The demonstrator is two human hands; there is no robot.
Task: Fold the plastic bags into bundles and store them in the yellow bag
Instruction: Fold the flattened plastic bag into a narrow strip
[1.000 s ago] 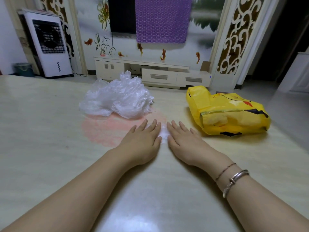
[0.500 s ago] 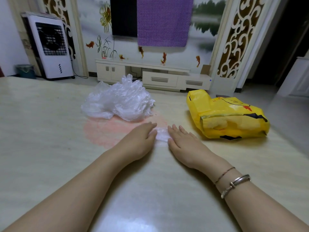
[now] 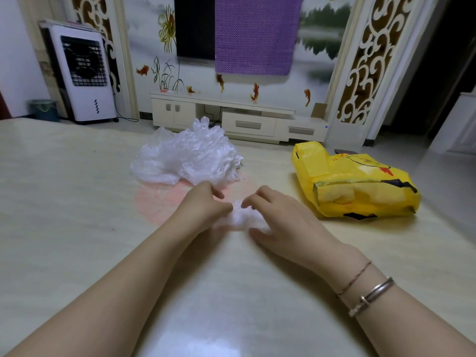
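A second ago both hands lay flat and side by side on the counter (image 3: 77, 207) with only a sliver of white plastic between them; now the fingers have curled up and drawn a small bundle (image 3: 240, 219) of clear plastic bag into the gap. The left hand (image 3: 203, 207) has its grip closed on the bundle's left end, fingers bent under so the pinch itself is partly hidden. The right hand (image 3: 283, 217) pinches the right end between fingertips and thumb, its grip also closed on the plastic. The bundle rests on the counter, at the near edge of a faint pink round patch (image 3: 159, 202).

Just beyond the hands sits the loose heap of plastic bags (image 3: 188, 155), crumpled and apart from the bundle. The yellow bag (image 3: 360, 186) lies on its side to the right, near the right hand but not touching it, with pale plastic visible through its wall. Nothing lies between the bundle and the yellow bag.

Past the counter stand a low white cabinet (image 3: 231, 117), a white air cooler (image 3: 82, 73) and a purple cloth (image 3: 255, 34) hanging on the wall.
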